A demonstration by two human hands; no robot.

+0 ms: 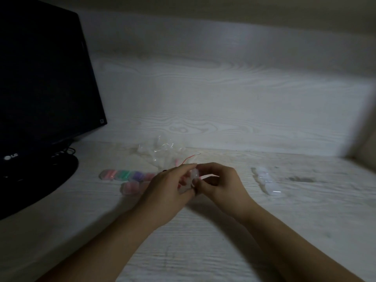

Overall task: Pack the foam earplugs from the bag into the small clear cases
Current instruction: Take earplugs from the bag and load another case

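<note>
Dim light, frame blurred. Both hands meet above the pale wood-grain desk top [203, 251], a little in front of the person. Left hand [168, 186] half curled, thumb and forefinger pinched onto the upper edge of a small clear plastic case [193, 176]; remaining fingers bent loosely beneath it. Right hand [219, 184] likewise half closed, its fingertips [196, 183] pressing the lower right side of the same case, thumb tucked in. So both hands grasp the one case, held clear of the desk between them. Case looks milky-translucent, rounded; whether its lid is up or down cannot be told, nor whether anything is inside. A hint of pink shows just left of it, by the left fingers, too blurred to identify. Crumpled clear plastic bag [160, 153] lies on the desk just behind the hands, with a thin red strip [190, 158] running along its right edge. Left of the hands, a row of filled cases [126, 174] showing pink, green and purple contents, and one more pink-filled case [131, 188] in front of that row. Well apart on the right, a short line of empty clear cases [266, 182]. Black LG monitor [40, 78] stands at far left on its stand.
</note>
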